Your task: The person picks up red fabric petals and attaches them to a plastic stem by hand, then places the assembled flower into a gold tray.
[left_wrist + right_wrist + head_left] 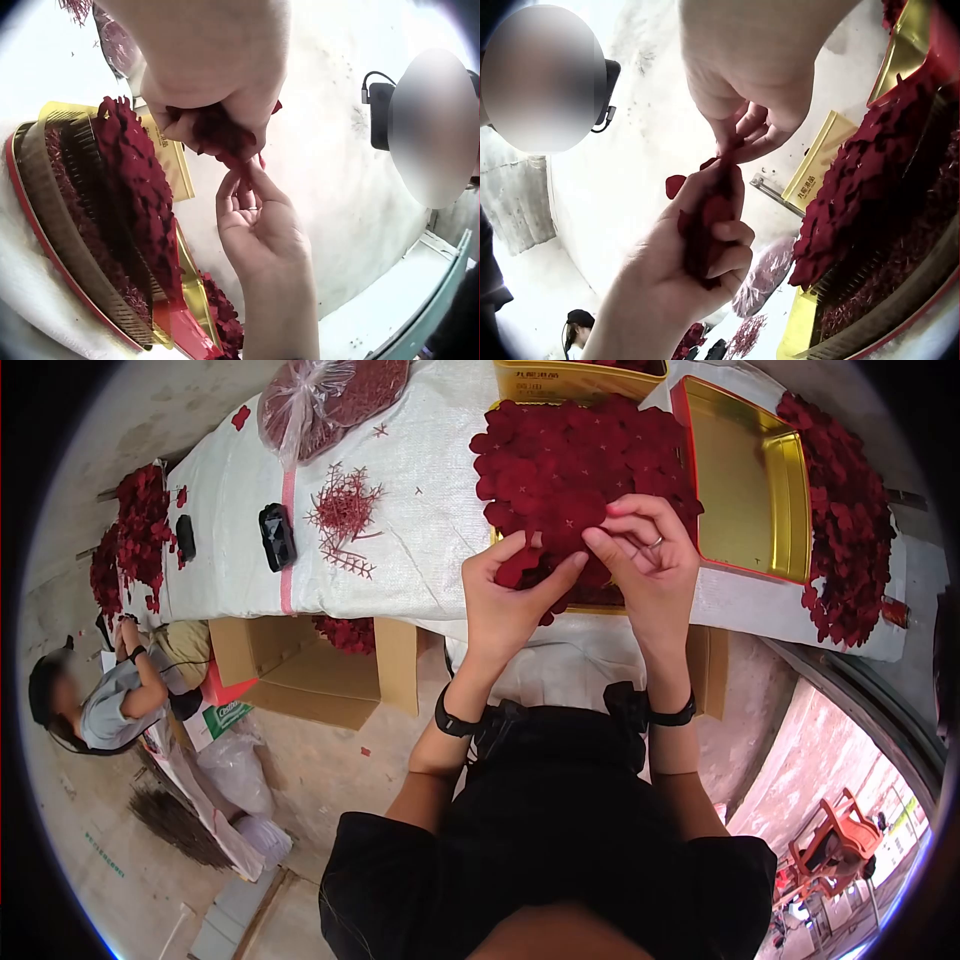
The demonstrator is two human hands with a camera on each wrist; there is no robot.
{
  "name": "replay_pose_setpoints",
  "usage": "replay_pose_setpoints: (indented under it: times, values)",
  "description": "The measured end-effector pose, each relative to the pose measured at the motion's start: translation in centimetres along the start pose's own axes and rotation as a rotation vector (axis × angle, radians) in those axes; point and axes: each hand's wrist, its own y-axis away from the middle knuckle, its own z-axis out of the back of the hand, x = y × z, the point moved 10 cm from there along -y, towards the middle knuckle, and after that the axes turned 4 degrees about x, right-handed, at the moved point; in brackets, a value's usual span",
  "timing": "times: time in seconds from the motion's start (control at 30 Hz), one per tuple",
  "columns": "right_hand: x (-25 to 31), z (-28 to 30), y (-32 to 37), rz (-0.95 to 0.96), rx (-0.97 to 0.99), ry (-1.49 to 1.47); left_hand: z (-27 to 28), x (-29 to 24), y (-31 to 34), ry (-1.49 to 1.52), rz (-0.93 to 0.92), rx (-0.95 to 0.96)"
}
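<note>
My left hand (495, 605) curls around a bunch of dark red petal cutouts (714, 217), which show in its palm in the right wrist view. Right beside it, thumb and fingers of my right hand (660, 560) pinch the edge of a red petal piece at the top of that bunch. A ring sits on one right finger. Both hands are over the near edge of a thick layer of velvety red petals (590, 450), several with small cross marks. This layer lies over a gold tin (169, 154); thin red bits (64, 195) show below a toothed strip.
On the right stands a shallow gold tray with a red rim (750, 490), beside a petal heap (848, 525). Leftward on the white covering lie red cross-shaped scraps (345, 505), a black object (277, 538) and a plastic bag (335, 405). An open cardboard box (320, 695) stands below; another person (115, 705) is far left.
</note>
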Motion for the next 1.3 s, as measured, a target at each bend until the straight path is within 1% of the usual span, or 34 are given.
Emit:
replay_pose_setpoints:
  times: [0.07,0.27,0.37,0.47,0.57,0.67,0.77,0.87,0.97,1.0,1.1,1.13,1.2,1.23,1.27,1.3]
  values:
    - [0.4,0.1,0.0,0.052,-0.004,-0.042,0.0,0.0,-0.1,0.009,0.006,-0.006]
    - [1.6,0.5,0.4,0.140,-0.026,-0.059,-0.6,-1.3,-0.2,-0.050,-0.104,-0.008]
    - [1.4,0.5,0.8,0.076,-0.009,-0.070,-0.9,-1.1,-0.1,-0.007,-0.032,0.013]
    - [1.7,0.2,0.9,0.097,-0.031,-0.100,-1.2,-2.4,-0.2,-0.020,-0.142,0.028]
    - [1.7,0.3,0.9,0.104,-0.035,-0.071,-1.1,-2.0,-0.2,-0.059,-0.083,0.025]
    - [0.9,0.4,0.5,0.030,-0.035,-0.065,-0.5,-1.8,0.0,-0.065,-0.084,-0.022]
    - [1.0,0.2,-0.3,0.054,-0.001,0.040,0.0,-0.5,-0.2,-0.065,0.029,0.019]
    - [0.1,2.0,-1.7,0.072,-0.073,0.163,1.1,0.5,-0.9,-0.104,-0.009,0.001]
    - [0.5,3.0,-4.0,0.077,-0.063,0.258,2.8,1.3,-0.9,-0.031,0.072,-0.013]
    - [0.0,3.1,-4.9,0.048,-0.032,0.279,3.2,1.6,-1.0,-0.028,0.081,-0.006]
    - [-0.4,2.0,-7.4,0.023,0.050,0.270,4.3,1.5,-1.5,-0.034,-0.013,-0.011]
    - [-0.1,1.1,-8.0,0.062,0.084,0.255,4.4,1.3,-1.6,-0.037,-0.024,-0.015]
    - [-1.5,0.5,-9.0,0.005,0.120,0.330,4.6,1.1,-1.6,-0.043,-0.044,-0.026]
    - [-2.0,0.2,-9.2,-0.021,0.138,0.368,4.5,1.1,-1.6,-0.035,-0.019,-0.016]
    - [-1.4,0.5,-9.1,0.041,0.063,0.592,4.3,0.8,-1.6,-0.029,0.004,-0.007]
    - [-0.8,0.4,-8.9,0.082,0.029,0.683,4.1,0.5,-1.5,-0.023,0.028,0.000]
